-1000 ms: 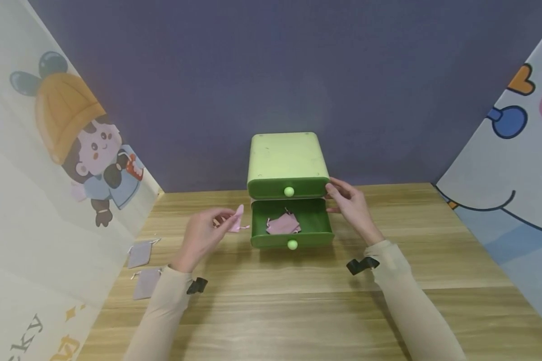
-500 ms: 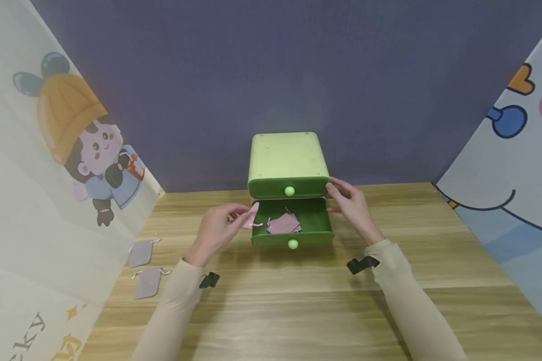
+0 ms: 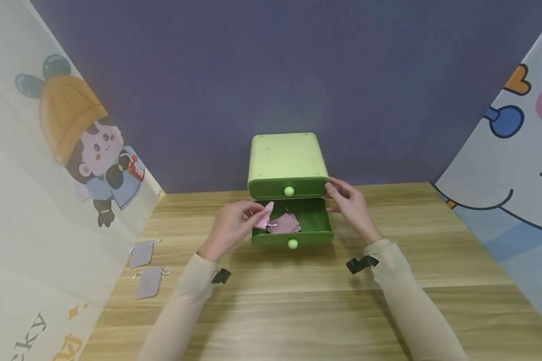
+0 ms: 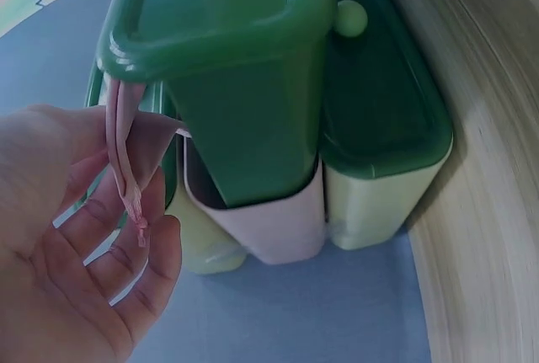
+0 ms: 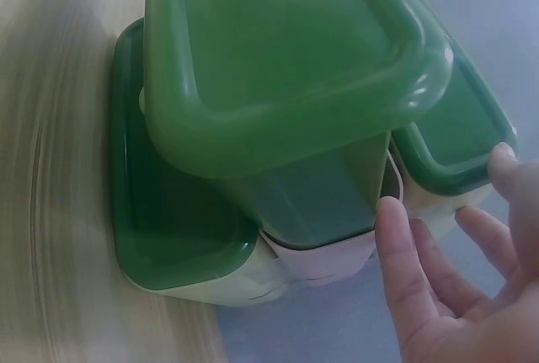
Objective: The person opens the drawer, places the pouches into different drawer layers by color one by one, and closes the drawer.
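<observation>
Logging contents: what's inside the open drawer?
Overlapping mauve pouches lie in the open drawer; their count is unclear. The left hand holds a pink pouch at the drawer's left side, hiding part of the inside there in head view.

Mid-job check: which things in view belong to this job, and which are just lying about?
Belongs to the job:
pink drawstring pouch, pinched in the left hand
open green drawer, with mauve pouches inside
green drawer unit, right hand at its side

Apparently just lying about:
two grey drawstring pouches on the table, untouched, possibly for later
</observation>
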### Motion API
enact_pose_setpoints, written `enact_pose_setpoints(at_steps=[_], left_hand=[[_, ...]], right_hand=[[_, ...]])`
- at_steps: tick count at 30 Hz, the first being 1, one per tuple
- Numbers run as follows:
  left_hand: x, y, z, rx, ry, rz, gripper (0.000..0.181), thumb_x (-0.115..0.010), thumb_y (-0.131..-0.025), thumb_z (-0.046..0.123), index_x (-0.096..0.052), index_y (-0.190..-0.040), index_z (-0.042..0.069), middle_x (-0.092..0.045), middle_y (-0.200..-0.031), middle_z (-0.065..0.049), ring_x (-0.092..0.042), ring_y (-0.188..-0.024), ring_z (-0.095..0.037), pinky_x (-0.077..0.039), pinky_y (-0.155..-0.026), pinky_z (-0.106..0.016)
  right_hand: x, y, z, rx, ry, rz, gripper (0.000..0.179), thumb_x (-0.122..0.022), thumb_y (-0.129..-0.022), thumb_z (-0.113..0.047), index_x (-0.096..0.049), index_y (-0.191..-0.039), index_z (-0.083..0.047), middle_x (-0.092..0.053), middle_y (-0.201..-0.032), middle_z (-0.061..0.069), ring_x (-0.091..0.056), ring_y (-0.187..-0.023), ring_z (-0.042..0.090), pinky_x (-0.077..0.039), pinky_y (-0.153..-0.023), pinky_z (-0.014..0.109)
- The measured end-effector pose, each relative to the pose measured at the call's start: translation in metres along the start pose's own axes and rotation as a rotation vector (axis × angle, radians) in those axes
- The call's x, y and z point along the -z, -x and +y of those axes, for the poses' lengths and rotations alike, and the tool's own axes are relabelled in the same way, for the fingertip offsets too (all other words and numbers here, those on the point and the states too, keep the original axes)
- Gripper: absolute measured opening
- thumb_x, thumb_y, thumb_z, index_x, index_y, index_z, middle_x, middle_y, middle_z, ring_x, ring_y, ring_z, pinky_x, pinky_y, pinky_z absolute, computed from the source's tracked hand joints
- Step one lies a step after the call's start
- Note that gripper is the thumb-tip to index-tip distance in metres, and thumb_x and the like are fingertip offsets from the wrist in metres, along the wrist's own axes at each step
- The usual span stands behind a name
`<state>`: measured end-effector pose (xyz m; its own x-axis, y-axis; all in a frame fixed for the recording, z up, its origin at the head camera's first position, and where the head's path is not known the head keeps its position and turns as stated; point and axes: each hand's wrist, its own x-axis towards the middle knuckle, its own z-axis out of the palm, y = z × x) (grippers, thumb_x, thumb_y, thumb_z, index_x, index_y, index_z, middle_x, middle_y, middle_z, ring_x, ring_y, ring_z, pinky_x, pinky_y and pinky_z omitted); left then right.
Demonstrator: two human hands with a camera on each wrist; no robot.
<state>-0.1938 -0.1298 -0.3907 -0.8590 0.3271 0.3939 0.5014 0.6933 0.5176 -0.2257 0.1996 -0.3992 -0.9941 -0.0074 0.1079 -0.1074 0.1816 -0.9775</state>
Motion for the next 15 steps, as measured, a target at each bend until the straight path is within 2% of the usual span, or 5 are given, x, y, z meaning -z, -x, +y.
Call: enact_pose_setpoints(at_steps=[5, 10, 15], left_hand=[[-0.006, -0.006, 0.004, -0.033, -0.005, -0.014, 0.017, -0.076, -0.101, 0.029, -0.083, -0.109, 0.015, -0.081, -0.096, 0.001, -0.067, -0.075, -0.008, -0.052, -0.065, -0.026], [-0.012, -0.011, 0.010, -0.064, -0.009, -0.036, 0.014, -0.077, -0.100, 0.026, -0.082, -0.107, 0.015, -0.081, -0.096, 0.001, -0.069, -0.076, -0.009, -0.055, -0.069, -0.028], [-0.018, -0.014, 0.015, -0.049, -0.019, -0.079, 0.016, -0.077, -0.100, 0.027, -0.082, -0.110, 0.015, -0.082, -0.100, 0.000, -0.072, -0.083, -0.011, -0.058, -0.075, -0.031]], right_hand=[[0.000, 0.000, 0.001, -0.006, -0.009, -0.004, 0.068, -0.063, -0.106, -0.049, -0.048, -0.160, -0.013, -0.061, -0.145, 0.023, -0.069, -0.109, 0.007, -0.065, -0.085, 0.032], [0.001, 0.000, 0.001, 0.001, -0.008, 0.003, 0.067, -0.063, -0.106, -0.048, -0.049, -0.160, -0.012, -0.063, -0.142, 0.020, -0.069, -0.105, 0.003, -0.065, -0.086, 0.036], [0.001, 0.000, 0.001, 0.005, -0.008, 0.003, 0.066, -0.064, -0.106, -0.047, -0.050, -0.159, -0.012, -0.063, -0.142, 0.022, -0.068, -0.103, 0.001, -0.065, -0.085, 0.033]])
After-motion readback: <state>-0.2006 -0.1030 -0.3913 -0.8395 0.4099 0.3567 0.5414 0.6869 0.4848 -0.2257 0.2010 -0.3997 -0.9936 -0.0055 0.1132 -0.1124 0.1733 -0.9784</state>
